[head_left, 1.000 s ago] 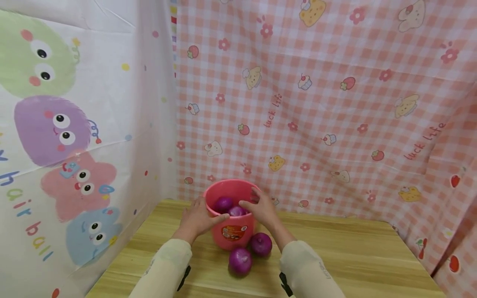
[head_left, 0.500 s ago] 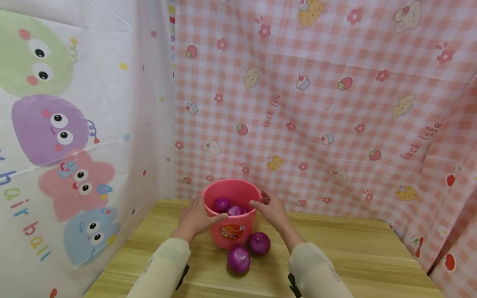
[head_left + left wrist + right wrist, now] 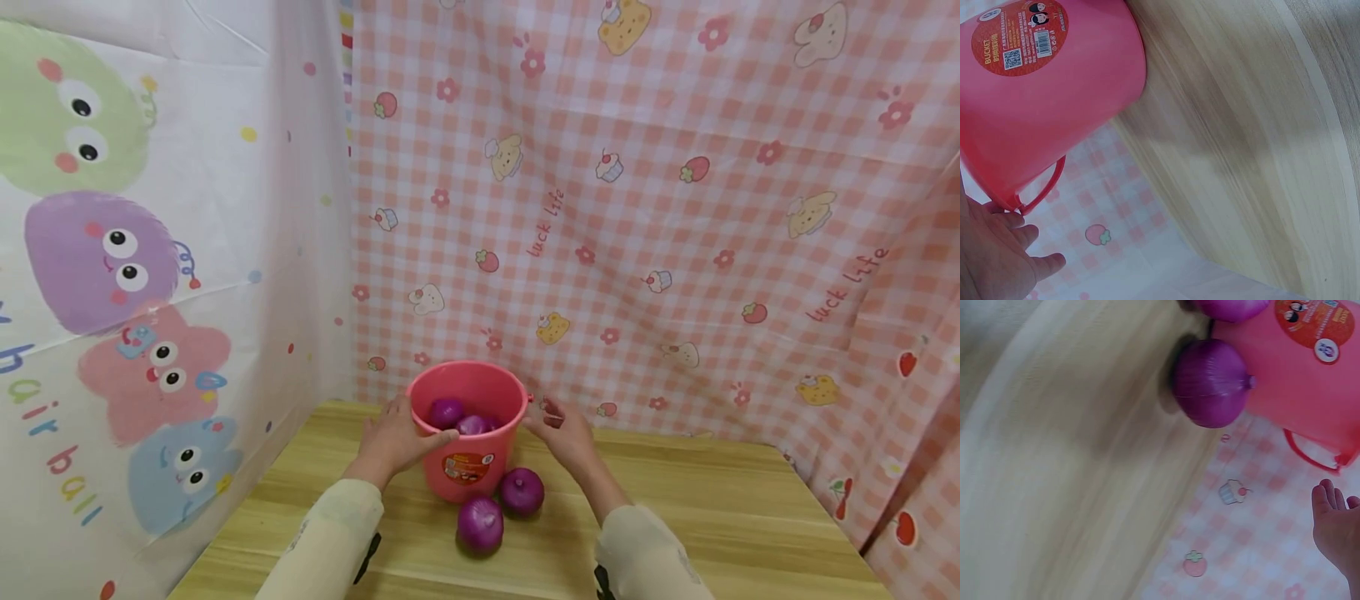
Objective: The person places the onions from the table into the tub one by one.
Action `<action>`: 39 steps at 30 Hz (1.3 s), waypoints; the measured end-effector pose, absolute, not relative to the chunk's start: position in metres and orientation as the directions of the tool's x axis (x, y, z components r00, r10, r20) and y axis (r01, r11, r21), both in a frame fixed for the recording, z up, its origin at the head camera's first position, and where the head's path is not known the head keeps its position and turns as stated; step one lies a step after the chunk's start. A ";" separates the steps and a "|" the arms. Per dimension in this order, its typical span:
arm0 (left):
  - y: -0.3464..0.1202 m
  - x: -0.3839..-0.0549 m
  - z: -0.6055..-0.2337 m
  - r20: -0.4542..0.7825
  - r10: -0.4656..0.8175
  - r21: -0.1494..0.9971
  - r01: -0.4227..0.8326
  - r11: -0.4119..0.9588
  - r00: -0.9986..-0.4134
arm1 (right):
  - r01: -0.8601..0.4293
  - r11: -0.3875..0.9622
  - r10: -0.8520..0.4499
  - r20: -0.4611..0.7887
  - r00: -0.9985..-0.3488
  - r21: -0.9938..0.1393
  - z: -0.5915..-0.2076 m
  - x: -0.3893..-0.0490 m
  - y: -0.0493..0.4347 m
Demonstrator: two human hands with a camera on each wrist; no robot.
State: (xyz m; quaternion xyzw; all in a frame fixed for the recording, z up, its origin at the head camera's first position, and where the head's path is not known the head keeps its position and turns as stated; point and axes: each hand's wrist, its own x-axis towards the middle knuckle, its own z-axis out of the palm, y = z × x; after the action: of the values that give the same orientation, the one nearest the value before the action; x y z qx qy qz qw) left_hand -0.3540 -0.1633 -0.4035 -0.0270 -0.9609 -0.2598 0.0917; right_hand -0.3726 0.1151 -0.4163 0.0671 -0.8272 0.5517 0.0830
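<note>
A pink plastic bucket (image 3: pixel 441 482) with a round red label (image 3: pixel 467 468) stands upright on the table. Purple onions (image 3: pixel 447 412) lie inside it. Close in front of the bucket sit two more, a nearer onion (image 3: pixel 480 527) and one to its right (image 3: pixel 522 492). My left hand (image 3: pixel 392 442) rests at the bucket's left rim, thumb laid along the front edge and fingers spread outside. In the left wrist view those fingers extend beside the pivot of the red handle (image 3: pixel 1054 182). My right hand (image 3: pixel 567 433) hovers just right of the rim, apart from it, fingers loosely bent and holding nothing.
The wood-grain table (image 3: pixel 675 508) reaches back to a pink checked cloth (image 3: pixel 637 225) hung behind the bucket. A white cloth with cartoon figures (image 3: pixel 292 275) hangs along the left side.
My right hand has come away from the bucket's right rim and moved to the right, exposing the handle pivot. The left hand, bucket and onions stay in place.
</note>
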 end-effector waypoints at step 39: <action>-0.163 -0.355 -0.404 0.201 0.008 0.492 0.108 0.864 -0.980 | -0.099 0.463 -0.105 0.056 -0.993 -0.881 -0.508 -0.356 0.114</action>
State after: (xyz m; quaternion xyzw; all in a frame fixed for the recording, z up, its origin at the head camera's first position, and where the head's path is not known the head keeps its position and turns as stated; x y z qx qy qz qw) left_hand -0.3548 -0.1634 -0.4040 -0.0303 -0.9606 -0.2590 0.0963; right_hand -0.3561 0.1139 -0.5084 0.0597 -0.8553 0.5147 -0.0029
